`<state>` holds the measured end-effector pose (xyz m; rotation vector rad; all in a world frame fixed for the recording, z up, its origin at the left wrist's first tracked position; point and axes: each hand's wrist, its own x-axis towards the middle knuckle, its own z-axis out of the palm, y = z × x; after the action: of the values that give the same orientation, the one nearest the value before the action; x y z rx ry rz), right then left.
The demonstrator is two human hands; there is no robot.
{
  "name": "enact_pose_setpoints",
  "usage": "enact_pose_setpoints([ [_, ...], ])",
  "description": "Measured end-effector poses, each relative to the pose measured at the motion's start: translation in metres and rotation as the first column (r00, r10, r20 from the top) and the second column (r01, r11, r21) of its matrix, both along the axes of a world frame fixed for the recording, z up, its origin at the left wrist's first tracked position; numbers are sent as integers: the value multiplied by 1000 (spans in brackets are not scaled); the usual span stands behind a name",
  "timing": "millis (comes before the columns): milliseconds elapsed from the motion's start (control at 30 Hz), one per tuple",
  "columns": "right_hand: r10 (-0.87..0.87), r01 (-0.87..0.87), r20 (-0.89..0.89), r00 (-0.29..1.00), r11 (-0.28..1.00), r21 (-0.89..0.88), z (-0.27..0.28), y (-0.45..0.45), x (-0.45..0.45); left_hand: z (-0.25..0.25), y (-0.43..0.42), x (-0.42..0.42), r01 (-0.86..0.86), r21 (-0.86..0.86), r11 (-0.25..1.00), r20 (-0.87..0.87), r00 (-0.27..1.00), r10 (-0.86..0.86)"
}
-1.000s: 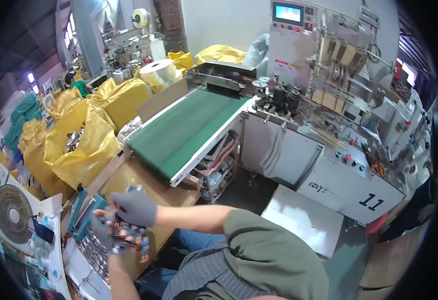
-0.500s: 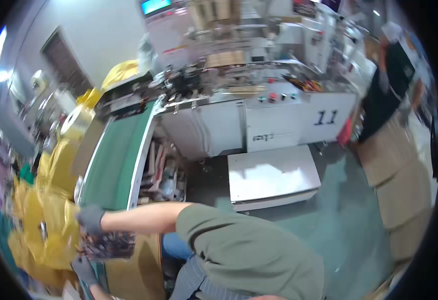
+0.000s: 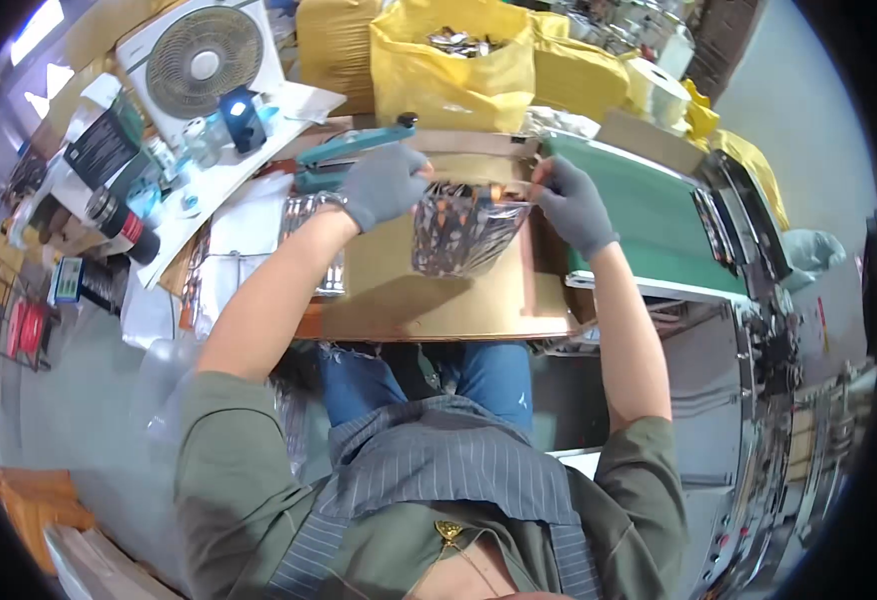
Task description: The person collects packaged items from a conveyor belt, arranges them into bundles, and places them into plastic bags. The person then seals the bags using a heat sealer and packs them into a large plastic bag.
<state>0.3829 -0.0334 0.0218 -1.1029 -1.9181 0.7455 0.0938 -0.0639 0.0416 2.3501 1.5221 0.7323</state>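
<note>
A dark printed plastic pouch (image 3: 462,240) with orange marks hangs between my two gloved hands above a brown cardboard surface (image 3: 389,300). My left hand (image 3: 387,187), in a grey glove, has its fingers closed at the pouch's upper left corner. At the upper right corner, my right hand (image 3: 573,205), also in a grey glove, pinches the edge with thumb and fingers. Beside my left hand is a teal tool with a long lever (image 3: 354,148) and a black knob. More shiny printed pouches (image 3: 331,275) lie left of the cardboard, partly behind my left forearm.
A green conveyor belt (image 3: 639,215) runs to the right, with dark flat packets (image 3: 716,232) at its far end. A yellow bag (image 3: 449,90) of packets stands beyond the cardboard. On the left, a white table (image 3: 174,235) bears a fan (image 3: 204,65), bottles and a box.
My view has swung left from the white cabinets to the cardboard surface. Both hands, earlier at the lower left around the dark pouches, now appear in the middle with one pouch between them.
</note>
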Motion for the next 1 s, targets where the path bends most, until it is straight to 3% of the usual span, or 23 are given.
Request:
enact_pose_setpoints([
  [33, 26, -24, 86, 996, 999, -25, -11, 11, -4, -5, -1, -5, -13, 25, 1000, 63, 998, 12],
  [133, 45, 14, 225, 973, 966, -257, 3, 14, -19, -12, 6, -14, 70, -223, 972, -7, 997, -73],
  [167, 15, -6, 190, 982, 999, -45, 13, 13, -21, -9, 1, -14, 63, -89, 994, 87, 995, -55],
  [267, 79, -81, -20, 997, 991, -111, -4, 28, -26, -13, -1, -22, -44, 125, 991, 330, 944, 1],
  [300, 123, -59, 146, 982, 923, -381, -7, 34, -28, -16, 2, -25, -24, -146, 989, 212, 976, 55],
  [433, 67, -67, 49, 997, 998, 14, 2, 35, -39, -18, -4, -35, -21, -136, 990, 350, 934, 68],
  [467, 144, -147, -89, 986, 989, -32, 1, 35, -41, -27, 1, -33, 48, -193, 980, 447, 893, 44],
  [500, 93, -102, 136, 986, 993, 57, -11, 39, -36, -36, 4, -34, 85, -240, 967, 540, 839, 60],
  [533, -40, -42, 446, 894, 984, 172, -38, 53, -33, -36, -5, -34, 98, -27, 995, 160, 983, -93],
  [567, 67, -31, 389, 919, 995, -100, -40, 54, -36, -75, 18, -34, 61, 119, 991, -45, 997, -56],
  [600, 183, -177, 161, 970, 983, -50, -46, 73, -30, -98, 19, -24, -223, 273, 936, 252, 955, 154],
  [633, 333, -332, -50, 942, 943, 20, -52, 93, -25, -80, 15, -22, -230, 215, 949, 148, 968, 201],
  [667, 314, -317, 74, 947, 948, 39, -35, 93, -21, -61, 13, -22, -235, 160, 959, 34, 972, 233],
  [700, 289, -306, 197, 937, 950, 63, -17, 94, -21, -51, -4, -24, -180, 228, 957, 59, 984, 171],
  [733, 259, -301, 315, 913, 949, 91, 1, 95, -23, -31, -22, -22, -218, -99, 971, 313, 919, 238],
  [767, 244, -320, 221, 944, 836, 446, 33, 4, -83, -31, -26, -16, -267, -6, 964, 349, 902, 253],
  [800, 247, -337, 326, 912, 906, 254, 38, -17, -99, -29, -28, -10, -307, 92, 947, 380, 890, 252],
  [867, 319, -536, 486, 814, 735, 415, -37, 36, -103, -1, -52, -6, -309, 126, 943, 393, 888, 238],
  [900, 337, -527, 432, 837, 710, 467, -40, 37, -107, 8, -60, -11, -322, 148, 935, 384, 890, 246],
  [967, 404, -439, 172, 898, 810, 389, -38, 31, -123, -1, -59, -23, -358, 305, 882, 470, 862, 188],
  [1000, 472, -466, 16, 881, 864, 190, -22, 17, -131, 0, -64, -29, -401, 370, 838, 544, 825, 154],
])
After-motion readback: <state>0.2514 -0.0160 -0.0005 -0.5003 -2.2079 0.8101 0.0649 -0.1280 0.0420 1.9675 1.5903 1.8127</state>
